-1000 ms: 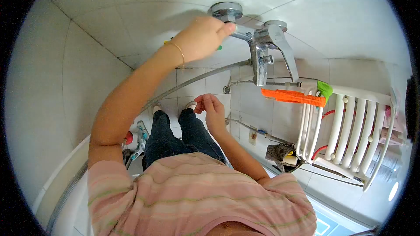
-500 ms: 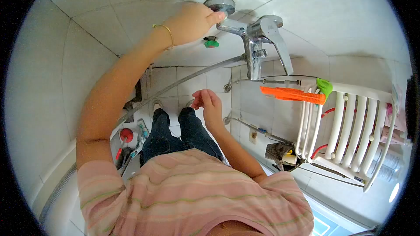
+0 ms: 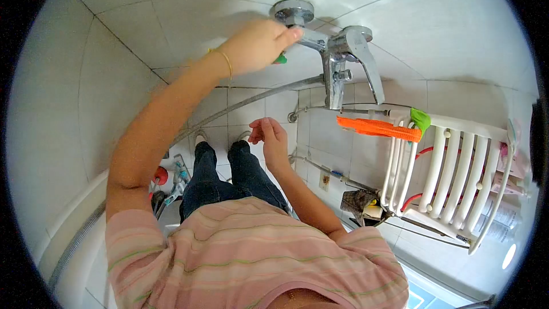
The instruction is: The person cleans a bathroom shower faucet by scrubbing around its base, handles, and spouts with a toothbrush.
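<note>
A chrome shower mixer tap point(image 3: 333, 71) is fixed to the tiled wall, its lever pointing down to the right. My left hand point(image 3: 257, 46), with a thin gold bracelet at the wrist, is at the tap's left inlet arm. Its thumb lies on the metal; the other fingers curl around behind and are mostly hidden. A grey shower hose point(image 3: 251, 102) runs from the tap down to the left. Just below my left hand, part of a green knob point(image 3: 280, 59) shows. My right hand point(image 3: 273, 142) hangs before my body, fingers loosely bent and apart, holding nothing.
A white radiator rack point(image 3: 457, 174) stands on the right, with an orange cloth point(image 3: 377, 128) and a green cloth point(image 3: 420, 119) over it. Pipes run along the wall beside it. A red round object point(image 3: 161, 175) and several tools lie low on the left.
My left hand has slid from the round wall flange down and right onto the tap's inlet arm. My right hand stays about where it was. The view has shifted slightly.
</note>
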